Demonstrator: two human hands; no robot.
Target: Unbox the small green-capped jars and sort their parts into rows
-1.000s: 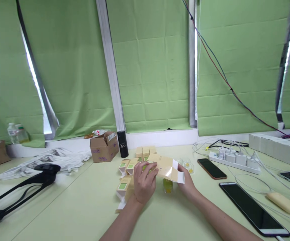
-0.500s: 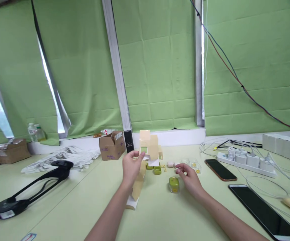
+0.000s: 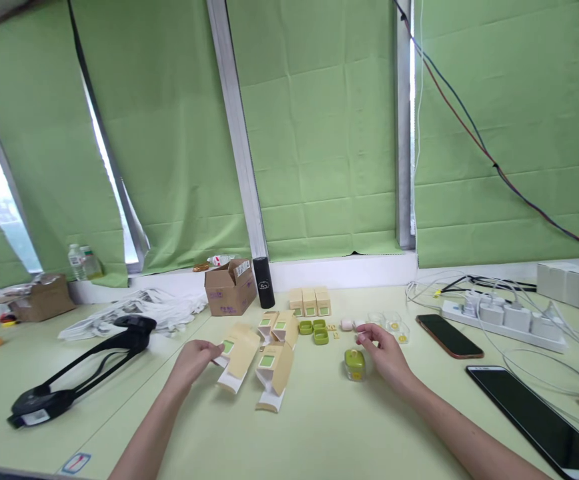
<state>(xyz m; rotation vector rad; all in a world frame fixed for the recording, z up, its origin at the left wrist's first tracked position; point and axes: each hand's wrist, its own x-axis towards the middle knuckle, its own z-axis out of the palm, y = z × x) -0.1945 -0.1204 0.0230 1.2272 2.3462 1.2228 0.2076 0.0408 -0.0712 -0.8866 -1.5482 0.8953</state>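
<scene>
My left hand (image 3: 193, 361) pinches the edge of an open cream carton (image 3: 239, 357) that lies on the table, left of another open carton (image 3: 273, 375). Two more open cartons (image 3: 277, 328) lie behind them. My right hand (image 3: 383, 348) rests with curled fingers beside a small green case (image 3: 354, 363) and touches it at its right side. Three closed cream boxes (image 3: 310, 301) stand in a row at the back. Green trays (image 3: 315, 330) and clear plastic shells (image 3: 392, 324) lie between them and my right hand.
A brown cardboard box (image 3: 229, 289) and a black cylinder (image 3: 263, 283) stand by the window sill. A black device with straps (image 3: 82, 365) lies left. Phones (image 3: 448, 335), a large dark phone (image 3: 539, 420), a power strip with chargers (image 3: 504, 317) and cables fill the right side. White cloth (image 3: 134, 311) lies at the back left.
My left hand has brought the carton down from upright in the air to the table on the left. My right hand stays by the green case. The view has shifted slightly.
</scene>
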